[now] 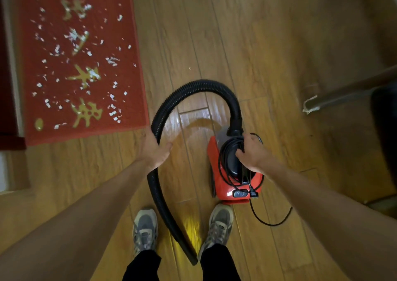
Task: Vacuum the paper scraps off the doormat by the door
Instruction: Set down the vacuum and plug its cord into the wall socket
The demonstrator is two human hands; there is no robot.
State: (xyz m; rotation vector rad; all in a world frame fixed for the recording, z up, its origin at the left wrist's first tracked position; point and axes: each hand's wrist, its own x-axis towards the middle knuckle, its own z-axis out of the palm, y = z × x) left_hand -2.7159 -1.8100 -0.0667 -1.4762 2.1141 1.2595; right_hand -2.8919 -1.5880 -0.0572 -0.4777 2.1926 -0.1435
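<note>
**Q:** What stage of the task is shown?

**A:** Nearest the viewer, the hose end [193, 259] is seen resting on the wooden floor [279, 44] between the two shoes [145, 229], pointed away from the mat. The power cord [222, 158] is wound about the handle [233, 162] of the red vacuum cleaner [225, 186], and its plug [253, 193] hangs at the rear. Suction is judged not to have begun. Unwinding, plugging in and every pass over the mat are left to be done.

**Q:** How are the hands disposed?

**A:** The left hand [154, 149] is closed round the black hose [202, 83] partway along its loop. The right hand [251, 154] is curled over the handle, with the coiled cord pinched beneath its fingers.

**Q:** Where does the work lie relative to those grips?

**A:** The red doormat [133, 87] lies farther off, ahead and to the left of the left hand. It is set against the door threshold [10, 44], well apart from the hose end. White paper scraps [75, 36] are scattered over nearly its whole face.
</note>
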